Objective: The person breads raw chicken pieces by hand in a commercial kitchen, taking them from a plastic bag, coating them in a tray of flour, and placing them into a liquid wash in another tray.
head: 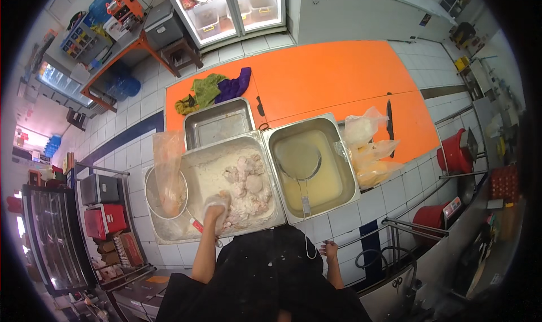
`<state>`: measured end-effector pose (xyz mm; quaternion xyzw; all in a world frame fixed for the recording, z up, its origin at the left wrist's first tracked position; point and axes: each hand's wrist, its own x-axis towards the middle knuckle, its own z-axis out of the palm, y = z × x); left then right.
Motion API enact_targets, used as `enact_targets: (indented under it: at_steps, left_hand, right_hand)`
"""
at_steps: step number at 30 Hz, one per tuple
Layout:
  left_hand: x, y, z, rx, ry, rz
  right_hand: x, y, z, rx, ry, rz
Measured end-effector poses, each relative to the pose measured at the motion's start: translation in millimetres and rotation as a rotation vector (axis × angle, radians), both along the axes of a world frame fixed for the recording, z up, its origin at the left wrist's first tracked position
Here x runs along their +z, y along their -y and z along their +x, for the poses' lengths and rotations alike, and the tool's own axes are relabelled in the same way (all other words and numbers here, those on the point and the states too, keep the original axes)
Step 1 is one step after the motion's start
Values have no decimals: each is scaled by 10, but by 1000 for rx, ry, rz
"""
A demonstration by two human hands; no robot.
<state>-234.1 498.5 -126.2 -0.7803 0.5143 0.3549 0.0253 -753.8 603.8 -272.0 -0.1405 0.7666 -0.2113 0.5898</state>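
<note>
My left hand (217, 210), pale with flour or a thin glove, reaches into a wide steel pan (277, 210) of flour. Its fingers touch the flour beside a heap of coated raw meat pieces (250, 182), probably chicken; whether they grip anything is hidden. To its left, a round sieve (149, 199) with a red-marked handle rests on the pan, a clear plastic bag (166, 152) lying in it. My right hand (329, 249) hangs at my side, holding nothing, fingers loosely apart. Near it hangs the long handle of a wire strainer (298, 163), whose bowl sits in yellowish liquid in a deep steel pan (353, 190).
An orange table (330, 68) carries a shallow steel tray (218, 127), crumpled cloths (207, 89), a dark-bladed knife (390, 123) and plastic bags (372, 152) of food. Beyond stand a glass-door fridge (235, 8) and a chest freezer (360, 21). Metal rails (415, 224) and red tubs (455, 152) stand at right.
</note>
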Motion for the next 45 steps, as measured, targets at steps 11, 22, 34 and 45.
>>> enact_targets:
  at_steps: [11, 22, 34, 45]
  left_hand:
    - [115, 224, -540, 146, -558, -61]
    - [158, 465, -490, -464, -66, 104]
    - [963, 343, -524, -81, -201, -104]
    - [904, 427, -837, 9, 130, -145]
  right_hand:
    - [67, -133, 297, 6, 16, 53]
    - [12, -123, 270, 4, 5, 60]
    - [20, -166, 143, 0, 2, -3]
    - [-21, 74, 85, 24, 29, -30]
